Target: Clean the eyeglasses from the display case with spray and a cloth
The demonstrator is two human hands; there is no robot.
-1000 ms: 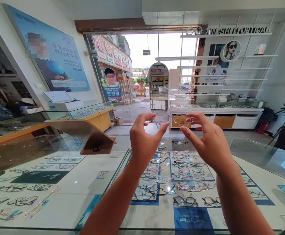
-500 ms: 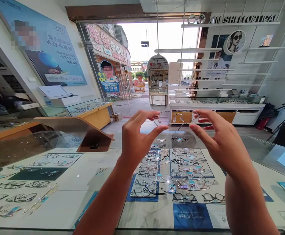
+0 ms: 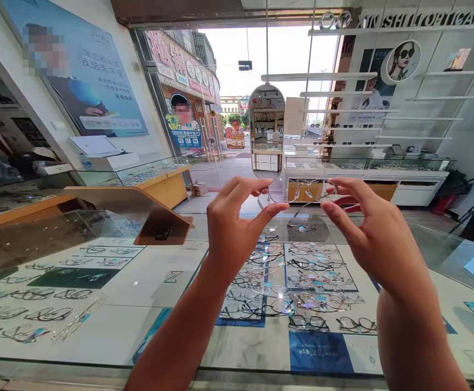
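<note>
Held up above the glass counter is a pair of thin-rimmed eyeglasses [image 3: 297, 194], with clear lenses and nose pads facing me. My left hand [image 3: 239, 212] pinches its left end by the fingertips, thumb below and forefinger above. At the other end, my right hand [image 3: 362, 222] grips the rim's right corner with its forefinger and other fingertips, the thumb lower down. One slender temple arm slants down between the hands. Beneath them, several rows of eyeglass frames [image 3: 310, 266] lie inside the display case, partly hidden by my forearms.
A dark oval tray [image 3: 314, 230] with one frame rests on the glass counter [image 3: 171, 358]. To the left stands a brown tilted board [image 3: 139, 209]. More eyeglasses [image 3: 49, 314] lie in the left case. An arched mirror [image 3: 267, 130] and a white display cabinet [image 3: 416, 187] stand beyond.
My view has shifted slightly, so the hands and surroundings sit a little differently in the picture. Both hands still hold the eyeglasses, which are tilted a little differently.
</note>
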